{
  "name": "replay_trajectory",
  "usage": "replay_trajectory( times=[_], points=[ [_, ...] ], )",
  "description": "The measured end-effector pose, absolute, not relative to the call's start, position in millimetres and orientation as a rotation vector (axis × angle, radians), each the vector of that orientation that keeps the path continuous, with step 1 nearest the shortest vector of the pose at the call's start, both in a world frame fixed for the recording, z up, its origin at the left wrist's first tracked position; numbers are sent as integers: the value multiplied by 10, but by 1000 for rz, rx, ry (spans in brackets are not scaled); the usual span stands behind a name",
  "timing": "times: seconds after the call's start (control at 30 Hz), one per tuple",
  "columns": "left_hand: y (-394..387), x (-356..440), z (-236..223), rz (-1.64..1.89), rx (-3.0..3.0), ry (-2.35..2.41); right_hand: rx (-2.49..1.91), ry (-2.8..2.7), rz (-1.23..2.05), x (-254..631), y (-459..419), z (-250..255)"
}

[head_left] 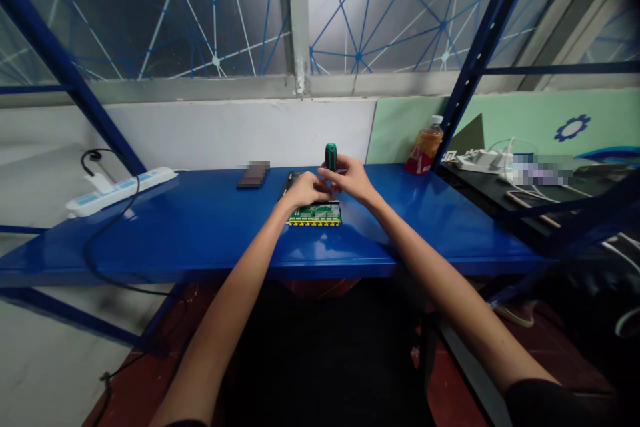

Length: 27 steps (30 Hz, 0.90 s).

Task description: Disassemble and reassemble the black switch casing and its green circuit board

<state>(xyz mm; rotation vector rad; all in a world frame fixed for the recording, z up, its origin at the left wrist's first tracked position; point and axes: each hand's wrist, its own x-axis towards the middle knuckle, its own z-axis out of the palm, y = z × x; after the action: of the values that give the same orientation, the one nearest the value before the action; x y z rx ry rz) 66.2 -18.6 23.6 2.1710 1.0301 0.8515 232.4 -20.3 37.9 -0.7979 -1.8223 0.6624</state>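
A green circuit board [315, 213] with a yellow front edge lies on the blue metal shelf [200, 227]. My right hand [353, 179] is closed around a screwdriver with a green handle [331, 156], held upright over the board. My left hand [306, 190] rests on the board beside the screwdriver's shaft, fingers curled and pinched near the tip. What the fingertips hold is too small to make out.
A dark flat object [253, 175] lies behind the board to the left. A white power strip [120, 191] with a black cable sits at the shelf's left. A bottle of orange drink [425, 145] stands at the back right. White adapters and cables [487, 160] lie on the neighbouring black shelf.
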Motion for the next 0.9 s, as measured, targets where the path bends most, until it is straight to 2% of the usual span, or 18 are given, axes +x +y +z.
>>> replay_trajectory(
  times=[0.9],
  points=[
    [-206,669,271,834,2121,1046,-788,-1801,680,2328,-198,375]
  ],
)
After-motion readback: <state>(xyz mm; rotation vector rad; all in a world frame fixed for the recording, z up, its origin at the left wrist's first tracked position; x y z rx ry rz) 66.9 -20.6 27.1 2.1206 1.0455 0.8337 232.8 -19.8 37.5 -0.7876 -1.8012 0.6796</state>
